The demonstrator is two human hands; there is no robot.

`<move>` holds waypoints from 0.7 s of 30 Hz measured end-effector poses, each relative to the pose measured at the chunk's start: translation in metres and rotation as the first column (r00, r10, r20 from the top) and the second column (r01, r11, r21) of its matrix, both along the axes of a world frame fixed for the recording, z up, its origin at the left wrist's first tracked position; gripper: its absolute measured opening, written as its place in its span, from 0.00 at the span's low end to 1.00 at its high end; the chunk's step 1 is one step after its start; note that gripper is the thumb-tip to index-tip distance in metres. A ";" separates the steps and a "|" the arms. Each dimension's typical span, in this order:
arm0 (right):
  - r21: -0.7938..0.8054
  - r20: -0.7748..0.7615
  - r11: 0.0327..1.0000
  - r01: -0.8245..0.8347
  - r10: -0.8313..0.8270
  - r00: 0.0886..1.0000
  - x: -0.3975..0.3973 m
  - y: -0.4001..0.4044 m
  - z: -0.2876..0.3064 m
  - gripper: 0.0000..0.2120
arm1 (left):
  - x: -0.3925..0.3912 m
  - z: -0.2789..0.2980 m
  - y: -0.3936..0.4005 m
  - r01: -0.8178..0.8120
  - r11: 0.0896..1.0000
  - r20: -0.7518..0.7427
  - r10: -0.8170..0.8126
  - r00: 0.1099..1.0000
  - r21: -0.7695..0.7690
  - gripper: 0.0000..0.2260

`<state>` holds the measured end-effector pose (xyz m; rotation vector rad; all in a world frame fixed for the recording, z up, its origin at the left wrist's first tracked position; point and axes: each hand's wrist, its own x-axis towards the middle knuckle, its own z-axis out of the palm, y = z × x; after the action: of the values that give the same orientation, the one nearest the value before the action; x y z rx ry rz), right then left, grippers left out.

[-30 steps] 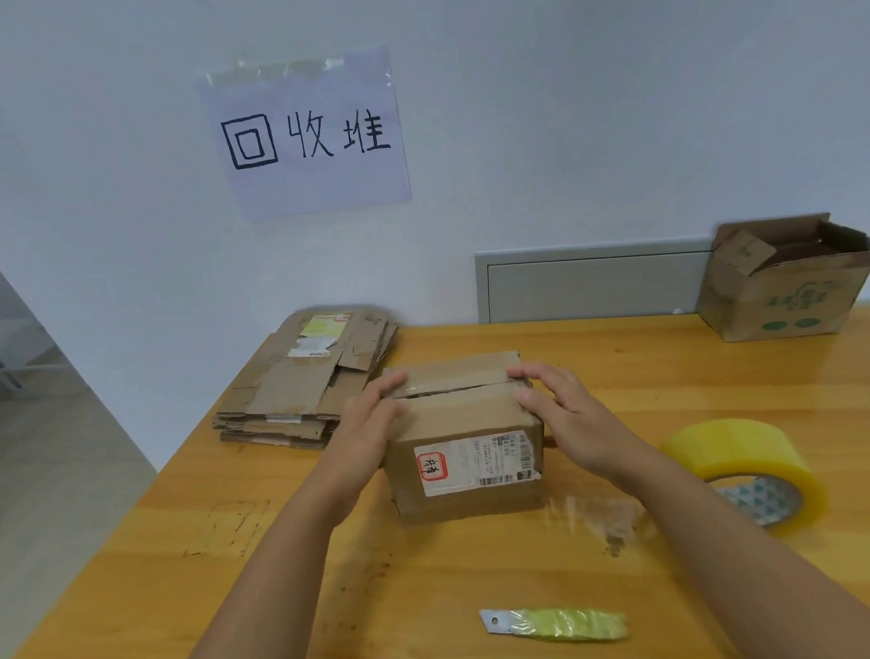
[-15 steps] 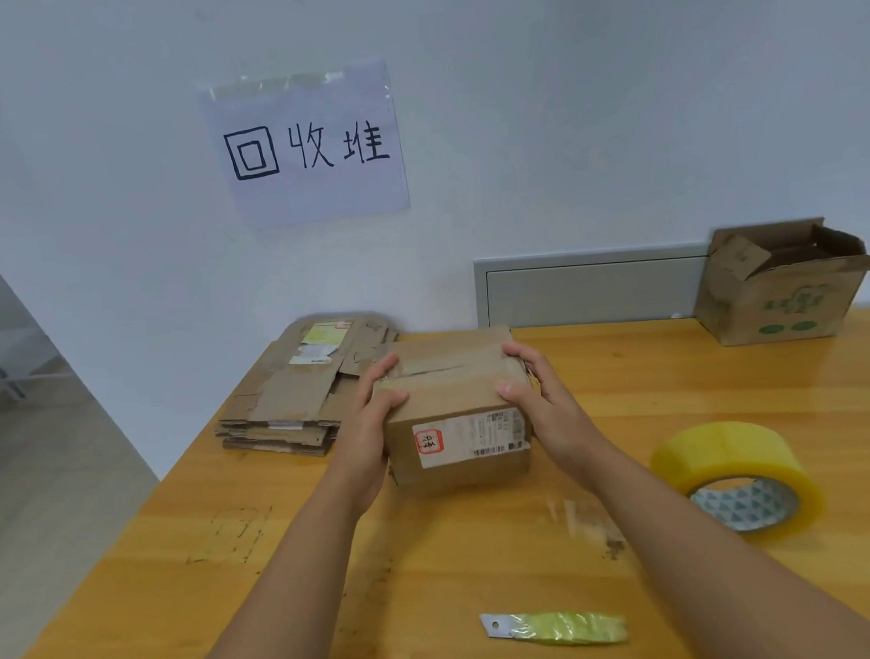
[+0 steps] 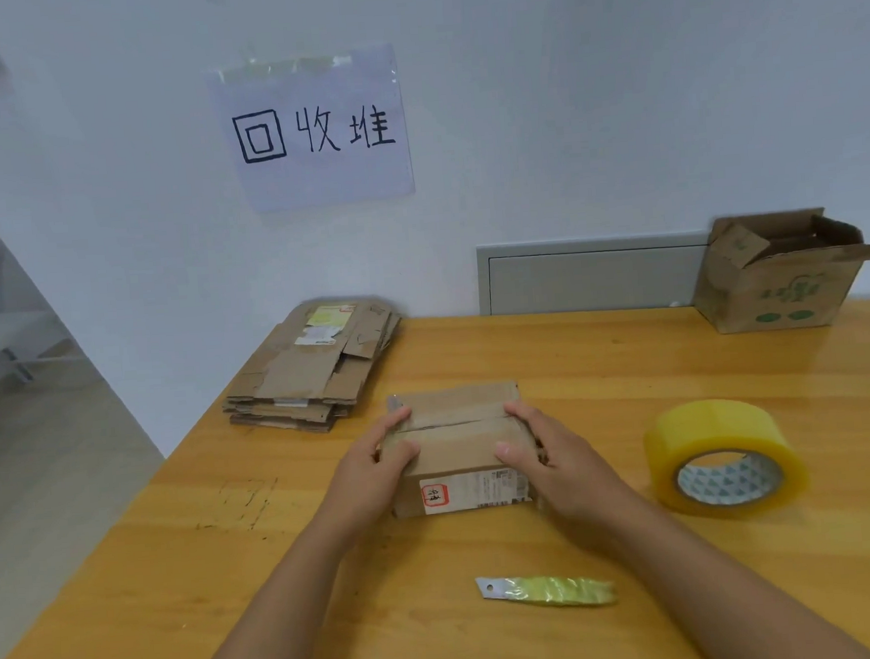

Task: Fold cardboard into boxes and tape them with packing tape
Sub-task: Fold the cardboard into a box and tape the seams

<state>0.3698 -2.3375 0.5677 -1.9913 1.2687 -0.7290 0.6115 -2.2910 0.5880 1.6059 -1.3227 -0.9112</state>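
Fingers (image 3: 395,422) of the left hand (image 3: 376,472) curl over the left end of the small box (image 3: 456,446), thumb pressed on its top flap; fingers of the right hand (image 3: 550,455) curl round the right end likewise, thumb on top. Both hands grip the box, which stands on the bench (image 3: 605,363) just ahead of the person, its 2 top flaps meeting along a seam that looks not yet taped.

Nearest the person lies 1 cutter blade (image 3: 546,589) wrapped in green. Then the box, with 1 printed label on its near face. I judge it light and fairly stiff, though worn cardboard will buckle if squeezed at mid-wall; holding it by the end walls near the corners, with thumbs keeping the flaps down, seems soundest. To the right stands 1 roll of packing tape (image 3: 722,458), yellow and glossy, probably slippery on its outer face and easiest to take through the core.

Farther back on the left is 1 stack of flattened cardboard (image 3: 312,374); its sheets cannot be counted. At the far right stands 1 open carton (image 3: 779,279). On the wall hangs 1 paper sign (image 3: 313,132).
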 end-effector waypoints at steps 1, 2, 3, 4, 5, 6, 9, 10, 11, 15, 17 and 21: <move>-0.003 -0.045 1.000 -0.003 0.003 0.999 0.000 0.003 -0.001 0.30 | 0.002 -0.005 0.000 0.007 1.000 0.065 -0.007 0.998 0.007 0.19; -0.008 -0.074 1.000 0.001 -0.001 0.997 0.000 0.004 -0.002 0.31 | 0.003 -0.008 0.000 0.007 1.000 0.118 -0.006 0.993 -0.004 0.20; -0.015 -0.106 1.000 0.009 -0.011 0.994 0.001 0.004 0.000 0.32 | 0.004 -0.009 -0.001 -0.005 1.000 0.169 0.010 0.986 -0.029 0.21; -0.021 -0.148 1.000 0.020 -0.023 0.989 0.002 0.003 0.001 0.32 | 0.006 -0.008 -0.002 -0.022 0.998 0.236 0.037 0.971 -0.066 0.21; -0.022 -0.195 0.999 0.027 -0.031 0.980 0.003 0.002 0.004 0.33 | 0.007 -0.007 -0.003 -0.031 0.993 0.332 0.068 0.941 -0.115 0.21; -0.027 -0.243 0.999 0.027 -0.033 0.969 0.004 0.001 0.006 0.34 | 0.008 -0.004 -0.004 -0.017 0.985 0.446 0.093 0.890 -0.171 0.22; -0.077 -0.383 0.997 -0.012 -0.019 0.923 0.006 -0.001 0.014 0.41 | 0.001 0.002 -0.006 0.151 0.964 0.749 0.068 0.660 -0.220 0.25; -0.105 -0.438 0.994 -0.028 -0.021 0.899 0.007 -0.002 0.016 0.42 | -0.005 0.001 -0.005 0.198 0.963 0.807 0.034 0.590 -0.185 0.28; -0.140 -0.498 0.989 -0.045 -0.031 0.867 0.008 -0.001 0.019 0.42 | -0.011 -0.001 -0.004 0.232 0.961 0.838 -0.003 0.546 -0.148 0.32; -0.280 -0.603 0.943 -0.181 -0.026 0.797 0.019 0.003 0.026 0.42 | -0.019 -0.015 -0.006 0.234 0.956 0.844 0.024 0.535 -0.176 0.37; -0.233 -0.591 0.945 -0.231 0.051 0.805 0.023 0.003 0.024 0.44 | -0.013 -0.019 -0.009 0.246 0.948 0.858 0.050 0.512 -0.203 0.30; -0.203 -0.559 0.953 -0.226 0.077 0.826 0.027 -0.008 0.022 0.46 | -0.005 -0.018 -0.021 0.268 0.943 0.889 0.055 0.454 -0.195 0.27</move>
<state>0.3973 -2.3459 0.5897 -2.6108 1.3483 -0.2507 0.6065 -2.3123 0.5704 1.7946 -2.1721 0.2378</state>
